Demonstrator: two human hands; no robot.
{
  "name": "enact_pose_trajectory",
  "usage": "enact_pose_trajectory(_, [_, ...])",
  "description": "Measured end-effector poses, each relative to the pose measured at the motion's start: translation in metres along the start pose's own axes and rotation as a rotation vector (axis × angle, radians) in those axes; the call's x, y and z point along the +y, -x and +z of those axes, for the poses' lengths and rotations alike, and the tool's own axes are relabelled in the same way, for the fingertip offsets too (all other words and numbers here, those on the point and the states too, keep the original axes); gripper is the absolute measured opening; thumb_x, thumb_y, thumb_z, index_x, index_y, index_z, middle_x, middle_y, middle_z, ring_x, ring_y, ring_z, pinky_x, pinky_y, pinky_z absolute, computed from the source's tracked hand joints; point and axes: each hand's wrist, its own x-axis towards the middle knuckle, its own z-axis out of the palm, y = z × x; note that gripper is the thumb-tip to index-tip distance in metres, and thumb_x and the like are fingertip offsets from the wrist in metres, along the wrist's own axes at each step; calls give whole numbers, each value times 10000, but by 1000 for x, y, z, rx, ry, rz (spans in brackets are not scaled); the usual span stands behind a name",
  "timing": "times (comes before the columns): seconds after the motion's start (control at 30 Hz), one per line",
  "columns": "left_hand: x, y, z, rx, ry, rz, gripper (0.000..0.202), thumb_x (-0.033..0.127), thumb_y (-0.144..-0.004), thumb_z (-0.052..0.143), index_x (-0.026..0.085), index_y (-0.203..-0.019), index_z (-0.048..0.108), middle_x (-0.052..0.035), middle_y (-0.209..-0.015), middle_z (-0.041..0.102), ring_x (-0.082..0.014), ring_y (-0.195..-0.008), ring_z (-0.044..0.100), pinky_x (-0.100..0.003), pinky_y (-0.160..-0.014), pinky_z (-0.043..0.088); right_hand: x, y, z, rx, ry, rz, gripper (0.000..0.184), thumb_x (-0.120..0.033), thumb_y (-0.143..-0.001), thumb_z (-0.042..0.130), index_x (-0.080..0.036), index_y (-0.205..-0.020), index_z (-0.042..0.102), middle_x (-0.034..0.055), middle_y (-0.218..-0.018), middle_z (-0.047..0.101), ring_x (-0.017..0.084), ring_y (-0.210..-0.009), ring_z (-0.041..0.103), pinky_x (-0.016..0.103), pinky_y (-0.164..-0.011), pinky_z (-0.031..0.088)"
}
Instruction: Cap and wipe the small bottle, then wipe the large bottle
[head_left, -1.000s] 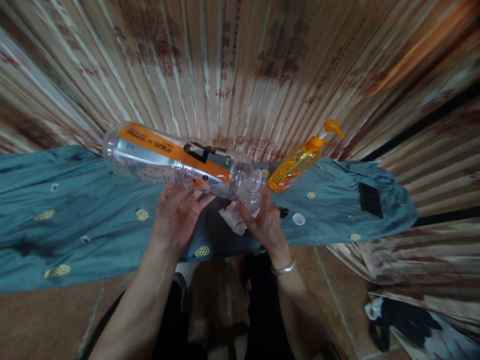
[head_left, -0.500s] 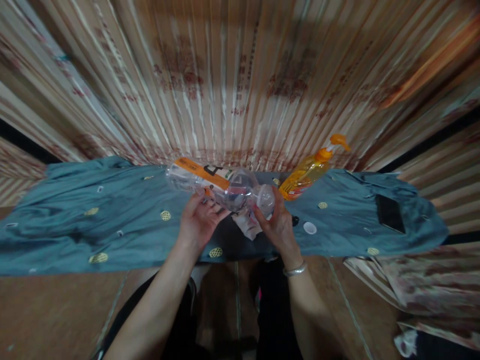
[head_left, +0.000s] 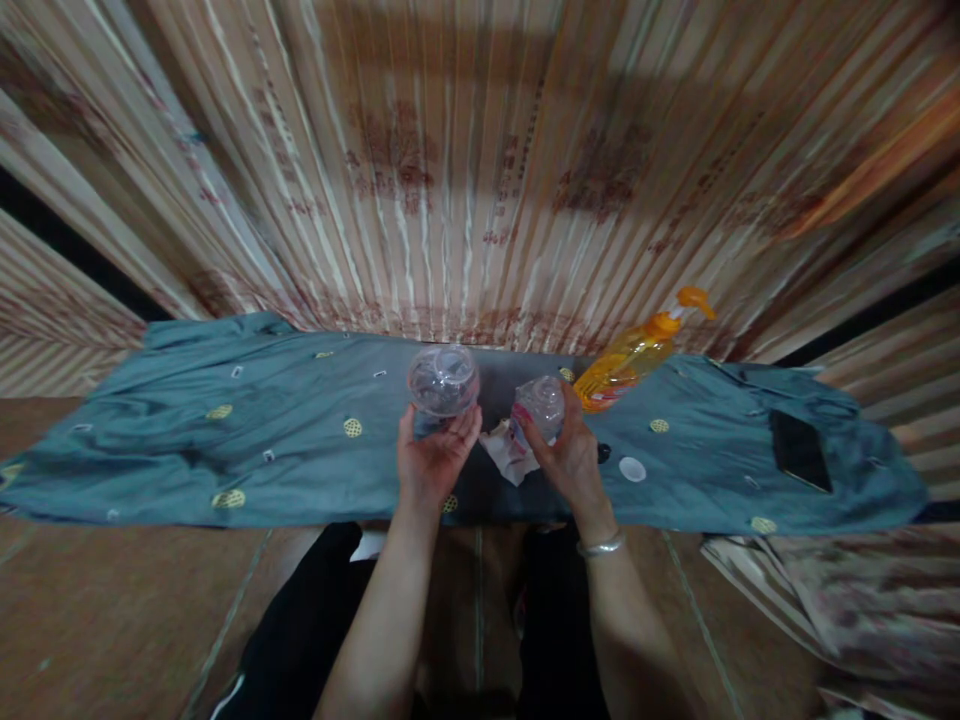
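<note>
My left hand (head_left: pixel 433 462) is closed around a clear plastic bottle (head_left: pixel 442 381), which I see end-on with its round end facing me. My right hand (head_left: pixel 568 455) grips a smaller clear plastic piece (head_left: pixel 540 402) just to the right of the bottle; I cannot tell what it is. The two plastic things are a little apart. Both are held above a teal cloth (head_left: pixel 225 450) that covers a low surface. A crumpled white wad (head_left: pixel 504 462) lies on the cloth between my hands.
An orange pump bottle (head_left: pixel 637 352) leans at the back right. A white cap (head_left: pixel 632 468) and a small black cap (head_left: pixel 602 453) lie beside my right hand. A black phone (head_left: pixel 801 450) rests far right. A striped curtain (head_left: pixel 480 180) hangs behind.
The long bottle with the orange label lay sideways across both hands; now it is turned end-on in my left hand. The smaller clear piece now sits apart from it in my right hand.
</note>
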Motion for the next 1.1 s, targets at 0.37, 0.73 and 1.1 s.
enact_pose_trajectory(0.37, [10,-13,-8,-12,82,22,683,512,-1044,445,-1,-1495,467,-211,-1005,777,-254,-892,801,-338,-734,695,0,-1,1,-9,18,-5,752,-604,-993,590,-88,-1523,451,290,-1343,700,351,-1091,772,527,-942,636])
enact_pose_trajectory(0.73, [19,-15,-11,3,25,53,613,530,-1048,411,35,-1367,581,-174,-983,780,-219,-901,794,-312,-765,667,-1,0,1,-20,32,-17,744,-594,-998,600,-105,-1535,439,260,-1332,723,345,-1109,777,515,-952,642])
enact_pose_trajectory(1.1, [38,27,-51,-76,-621,544,489,334,-531,998,225,-933,744,40,-756,731,-103,-663,682,-239,-687,607,1,0,1,-26,3,0,732,-577,-999,587,-82,-1521,452,297,-1427,657,360,-1179,747,556,-1011,607])
